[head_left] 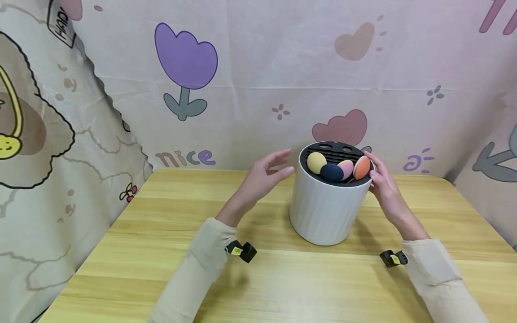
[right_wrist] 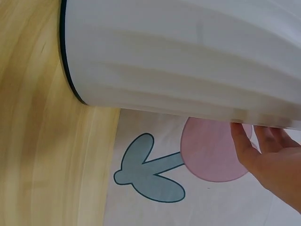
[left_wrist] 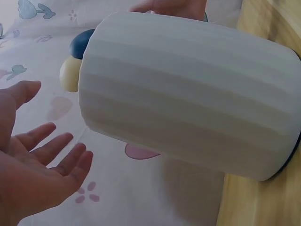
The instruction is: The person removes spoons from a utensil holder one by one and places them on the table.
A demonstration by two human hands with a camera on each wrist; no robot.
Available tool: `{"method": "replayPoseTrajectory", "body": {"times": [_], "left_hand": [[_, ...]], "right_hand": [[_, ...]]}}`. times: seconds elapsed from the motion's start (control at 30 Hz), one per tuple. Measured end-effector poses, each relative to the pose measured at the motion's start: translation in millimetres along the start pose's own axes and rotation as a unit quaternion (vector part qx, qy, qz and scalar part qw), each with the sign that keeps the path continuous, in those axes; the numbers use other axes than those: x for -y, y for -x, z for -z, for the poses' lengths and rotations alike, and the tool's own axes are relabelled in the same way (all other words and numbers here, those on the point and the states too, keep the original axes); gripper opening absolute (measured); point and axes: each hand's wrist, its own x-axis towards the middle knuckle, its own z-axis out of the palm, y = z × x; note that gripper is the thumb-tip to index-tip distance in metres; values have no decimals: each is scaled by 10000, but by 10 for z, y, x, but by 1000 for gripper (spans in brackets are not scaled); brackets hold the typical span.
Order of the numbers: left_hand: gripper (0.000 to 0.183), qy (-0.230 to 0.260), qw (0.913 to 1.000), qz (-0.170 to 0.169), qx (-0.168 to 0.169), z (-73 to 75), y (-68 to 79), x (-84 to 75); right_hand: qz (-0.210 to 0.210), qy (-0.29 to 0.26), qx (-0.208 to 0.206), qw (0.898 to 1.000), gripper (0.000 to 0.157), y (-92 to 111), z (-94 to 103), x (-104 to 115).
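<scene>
Here, the white container (head_left: pixel 325 215) stands right of centre on the surface (head_left: pixel 161 251), the right hand (head_left: pixel 387 193) resting against its right side, the left hand (head_left: pixel 262 179) wide and empty at left. The head view alone shows the orange oval piece (head_left: pixel 361 168) on top; the wrist views alone, the dark base edge (right_wrist: pixel 68 70).

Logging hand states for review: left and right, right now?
Left hand: open, apart from the white container.
Right hand: open, touching the white container.

Left hand (left_wrist: pixel 35 181) apart from white fluted container (left_wrist: pixel 188 99); blue ovoid (left_wrist: pixel 82 44), cream ovoid (left_wrist: pixel 70 75) at rim; right hand (left_wrist: pixel 181 7) partly hidden.
</scene>
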Motion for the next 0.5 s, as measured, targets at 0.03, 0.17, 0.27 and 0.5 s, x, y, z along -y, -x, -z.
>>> {"method": "replayPoseTrajectory", "body": {"times": [0.03,0.17,0.27,0.5], "left_hand": [[49,33,10000,-63,19,-3,-28,-3],[46,117,9994,-280,171,-13,-150,-43],[43,60,9991,-245,344,-24,-216,-88],[40,-162,9979,-88,622,-72,-301,-166]], "right_hand": [[-5,13,7,10000,54,2,5,1],[34,22,-9,10000,53,-1,15,-5],[126,-29,-34,9999,54,-5,4,-15],[97,-62,-51,9999,55,-3,-14,-27]]}}
